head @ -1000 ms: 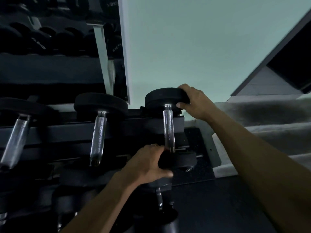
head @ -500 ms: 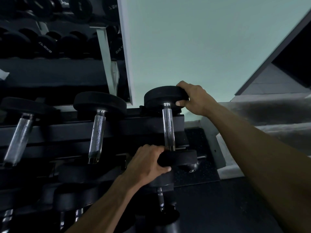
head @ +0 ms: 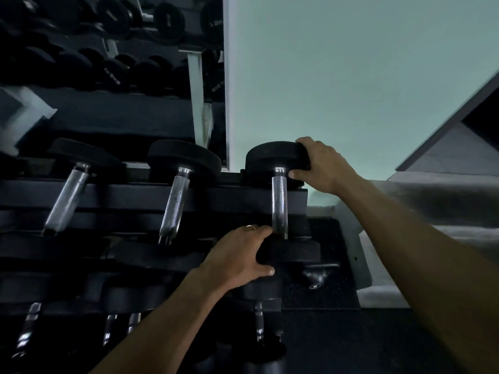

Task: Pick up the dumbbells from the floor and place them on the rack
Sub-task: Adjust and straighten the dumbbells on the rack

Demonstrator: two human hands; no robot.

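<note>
- Facing a dark tiered rack (head: 151,197) against a pale green wall (head: 351,76); mirror (head: 108,63) at upper left, black speckled floor (head: 321,290) below.
- Resting on the rack's right end, dumbbell (head: 279,201): long axis front to back, chrome handle running toward the wall.
- Gripping the far head, right hand (head: 322,164), thumb underneath.
- Clasping the near head, left hand (head: 240,256), ring (head: 250,227) visible.

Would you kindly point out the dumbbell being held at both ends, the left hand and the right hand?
dumbbell (head: 279,201), head view, on the middle of its chrome handle.
left hand (head: 237,255), head view, on the back of the hand.
right hand (head: 324,166), head view, on the back of the hand.
</note>
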